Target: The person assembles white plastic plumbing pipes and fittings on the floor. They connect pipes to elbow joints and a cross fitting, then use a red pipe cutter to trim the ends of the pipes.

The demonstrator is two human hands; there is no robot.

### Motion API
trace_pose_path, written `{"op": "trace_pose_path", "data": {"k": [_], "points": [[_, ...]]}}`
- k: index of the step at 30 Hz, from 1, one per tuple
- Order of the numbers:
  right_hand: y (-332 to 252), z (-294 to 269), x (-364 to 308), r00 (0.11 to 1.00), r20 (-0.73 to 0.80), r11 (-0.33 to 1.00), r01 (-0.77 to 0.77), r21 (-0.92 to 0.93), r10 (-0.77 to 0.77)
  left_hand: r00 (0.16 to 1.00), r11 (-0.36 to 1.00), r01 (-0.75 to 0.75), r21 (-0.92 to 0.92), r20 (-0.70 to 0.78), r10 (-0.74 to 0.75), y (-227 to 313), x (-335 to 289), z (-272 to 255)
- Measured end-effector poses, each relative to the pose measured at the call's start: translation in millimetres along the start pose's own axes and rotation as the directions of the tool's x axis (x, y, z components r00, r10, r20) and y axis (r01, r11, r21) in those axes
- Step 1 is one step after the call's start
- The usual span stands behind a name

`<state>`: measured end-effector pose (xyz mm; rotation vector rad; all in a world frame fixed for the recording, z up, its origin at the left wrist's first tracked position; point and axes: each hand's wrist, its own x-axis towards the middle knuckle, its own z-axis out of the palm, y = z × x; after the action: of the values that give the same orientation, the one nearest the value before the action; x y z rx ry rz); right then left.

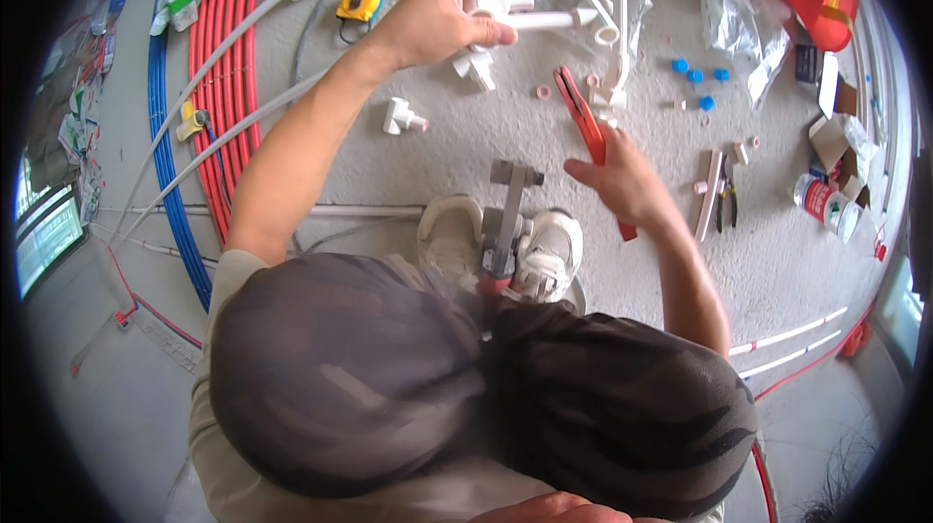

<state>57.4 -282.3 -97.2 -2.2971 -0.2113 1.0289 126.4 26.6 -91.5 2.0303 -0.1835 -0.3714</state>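
My left hand (pixel 447 17) is closed around a white plastic pipe fitting (pixel 491 2) above the floor. From it a short white pipe (pixel 549 20) runs right to an elbow-like fitting (pixel 596 21). My right hand (pixel 627 178) grips a red pipe cutter (pixel 581 113), its head pointing away from me and a handle end showing below the hand. Another white fitting (pixel 475 68) lies under my left hand, and a white tee (pixel 399 117) rests nearer me. Just beyond the cutter, an upright white pipe (pixel 622 27) meets a fitting (pixel 608 96) near the floor.
A pipe-welding tool (pixel 509 217) stands between my shoes (pixel 549 256). Red pipes (pixel 225 66) and blue pipes (pixel 160 105) run along the left, near a yellow tape measure (pixel 360 2). Blue caps (pixel 694 77), pliers (pixel 727 192), plastic bags (pixel 724 13) and a bottle (pixel 826 207) lie right.
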Motion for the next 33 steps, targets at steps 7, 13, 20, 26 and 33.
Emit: {"op": "trace_pose_path", "data": {"k": [7,13,20,26,33], "points": [[0.1,-8.9,-14.6,0.785,-0.611,0.416,0.524,0.744,0.104,0.994,0.992,-0.013,-0.127,0.104,0.026,50.2,-17.7,-8.2],[-36.2,-56.2,-27.9,0.961,-0.269,0.206,0.252,0.946,0.06,0.982,0.983,-0.021,-0.18,0.179,0.054,84.0,-33.5,8.4],[-43.0,-41.2,-37.0,0.971,-0.217,-0.024,0.22,0.975,0.096,0.853,0.857,-0.513,0.046,-0.081,0.515,71.3,-40.6,30.9],[-59.1,-31.1,-41.3,0.984,-0.164,-0.046,0.167,0.985,0.068,0.932,0.902,-0.308,-0.302,-0.285,0.223,76.5,-68.4,43.9],[-59.2,-37.9,-40.3,0.978,-0.197,0.045,0.194,0.98,0.075,0.893,0.859,-0.375,-0.349,-0.385,0.234,81.6,-60.6,46.9]]}}
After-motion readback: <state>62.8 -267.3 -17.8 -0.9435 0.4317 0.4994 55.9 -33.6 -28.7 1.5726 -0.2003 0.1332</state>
